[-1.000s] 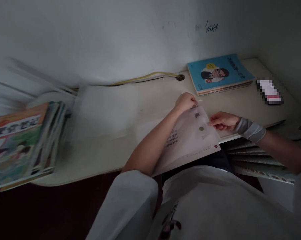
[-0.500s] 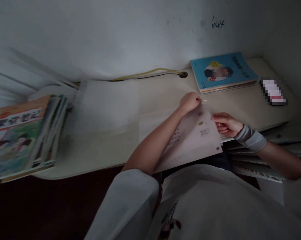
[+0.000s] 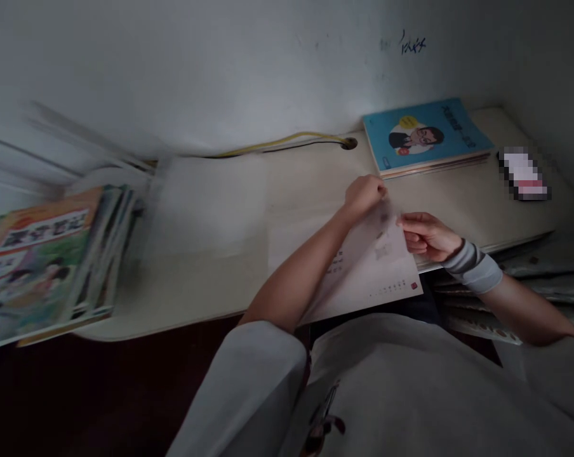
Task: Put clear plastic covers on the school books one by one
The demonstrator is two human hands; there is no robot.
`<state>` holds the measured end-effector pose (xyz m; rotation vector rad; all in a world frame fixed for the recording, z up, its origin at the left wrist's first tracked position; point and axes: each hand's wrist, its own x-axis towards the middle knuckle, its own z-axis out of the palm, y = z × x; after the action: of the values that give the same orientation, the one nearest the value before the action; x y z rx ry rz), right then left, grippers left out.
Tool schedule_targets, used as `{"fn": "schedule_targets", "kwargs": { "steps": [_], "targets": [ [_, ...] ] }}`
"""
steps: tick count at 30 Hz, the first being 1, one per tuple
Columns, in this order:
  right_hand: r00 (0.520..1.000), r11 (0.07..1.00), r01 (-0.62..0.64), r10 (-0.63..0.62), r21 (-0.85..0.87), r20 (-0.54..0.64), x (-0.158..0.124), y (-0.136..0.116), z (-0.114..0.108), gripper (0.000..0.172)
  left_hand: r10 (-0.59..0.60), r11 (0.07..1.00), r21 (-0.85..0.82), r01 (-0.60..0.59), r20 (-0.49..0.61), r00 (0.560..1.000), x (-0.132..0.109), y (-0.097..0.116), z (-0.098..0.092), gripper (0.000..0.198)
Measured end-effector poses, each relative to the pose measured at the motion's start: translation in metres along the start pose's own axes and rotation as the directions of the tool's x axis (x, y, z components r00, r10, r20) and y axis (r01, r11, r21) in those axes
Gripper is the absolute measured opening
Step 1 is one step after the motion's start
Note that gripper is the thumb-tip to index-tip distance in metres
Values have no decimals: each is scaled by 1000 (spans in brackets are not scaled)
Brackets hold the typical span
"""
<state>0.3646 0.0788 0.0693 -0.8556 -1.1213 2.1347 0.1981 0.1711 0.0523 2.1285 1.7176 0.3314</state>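
Observation:
An open book with white printed pages [image 3: 387, 273] lies at the front edge of the desk, partly under my left forearm. My left hand [image 3: 366, 193] is closed at the top of the book, and a thin, clear strip or sheet edge shows near its fingertips; what it pinches is too small to make out. My right hand [image 3: 427, 236] pinches the upper right corner of the page between thumb and fingers, the other fingers curled. A grey band circles the right wrist.
A blue-covered book stack [image 3: 420, 139] lies at the back right, with a phone [image 3: 525, 174] beside it. A clear sheet [image 3: 211, 203] lies left of centre. Magazines [image 3: 39, 260] stand at the far left. A yellow cable [image 3: 287, 136] runs along the wall.
The page near my hands has shifted slightly, showing more print at its lower edge. My right hand has moved a little left. The view has shifted slightly.

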Motion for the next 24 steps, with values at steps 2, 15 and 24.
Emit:
{"fn": "schedule_targets", "kwargs": {
  "steps": [2,15,24],
  "targets": [
    [984,993,86,-97,-79,-146,2,0,-6,35,-15,1000,-13,15,2,1000,-1,-1,1,23],
    [907,907,202,-316,-369,-279,20,21,-32,38,16,995,-103,-17,-6,1000,-2,-6,4,23],
    [954,925,67,-170,-375,-247,30,13,-37,54,2,994,-112,-1,8,1000,-4,-4,3,24]
  ]
}}
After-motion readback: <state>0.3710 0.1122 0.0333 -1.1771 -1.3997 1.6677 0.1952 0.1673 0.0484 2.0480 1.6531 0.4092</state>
